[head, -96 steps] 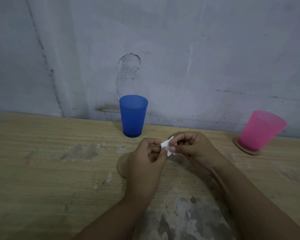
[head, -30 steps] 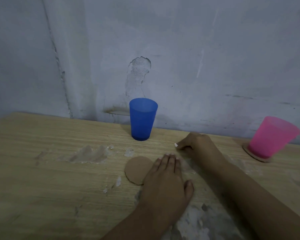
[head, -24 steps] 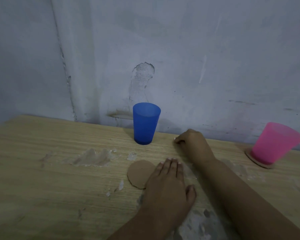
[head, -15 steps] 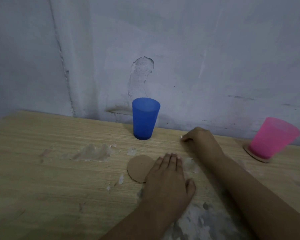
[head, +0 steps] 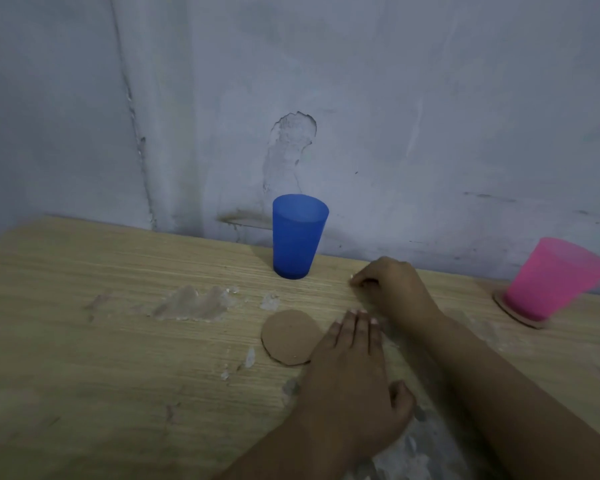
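two hands low on the counter: left hand flat against the cardboard disc, right hand curled, pinching a white scrap; i'd best drop it clear of the disc.

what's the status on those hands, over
Left hand flat on wooden table at edge of round brown cardboard disc. Right hand curled, pinching small white scrap. Blue plastic cup behind, clear.

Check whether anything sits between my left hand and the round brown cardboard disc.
Nothing visible. The left hand lies flat, overlapping the right edge of the round brown cardboard disc. The blue plastic cup and the right hand, pinching a white scrap, are farther back.
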A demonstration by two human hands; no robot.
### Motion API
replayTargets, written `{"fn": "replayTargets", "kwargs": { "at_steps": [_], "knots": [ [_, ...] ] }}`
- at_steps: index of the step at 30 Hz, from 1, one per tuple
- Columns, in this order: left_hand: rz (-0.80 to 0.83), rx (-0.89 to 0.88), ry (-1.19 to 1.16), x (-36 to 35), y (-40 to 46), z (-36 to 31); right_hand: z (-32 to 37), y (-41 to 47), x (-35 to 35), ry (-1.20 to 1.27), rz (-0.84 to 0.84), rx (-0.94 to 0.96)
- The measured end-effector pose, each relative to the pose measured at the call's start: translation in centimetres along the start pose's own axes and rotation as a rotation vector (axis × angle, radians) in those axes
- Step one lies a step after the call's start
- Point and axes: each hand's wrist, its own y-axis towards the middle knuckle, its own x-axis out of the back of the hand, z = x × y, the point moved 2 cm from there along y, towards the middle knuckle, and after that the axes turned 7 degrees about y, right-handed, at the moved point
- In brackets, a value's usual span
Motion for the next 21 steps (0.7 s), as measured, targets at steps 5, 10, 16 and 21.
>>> {"fn": "replayTargets", "kwargs": {
  "at_steps": [5,10,16,21],
  "knots": [
    [0.004,-0.001,-0.012,-0.1,-0.1,-0.1,-1.1,-1.9,1.5,0.051,0.035,0.049],
    [0.014,0.011,-0.008,-0.3,-0.1,-0.1,-1.1,2.4,-0.2,0.026,-0.1,-0.099],
    [-0.004,0.014,-0.013,-0.3,0.1,0.0,0.5,1.6,-0.3,0.085,-0.059,-0.019],
    [-0.013,0.021,-0.02,-0.4,0.1,0.0,-1.1,-1.5,1.4,0.06,0.003,0.055]
  ]
}}
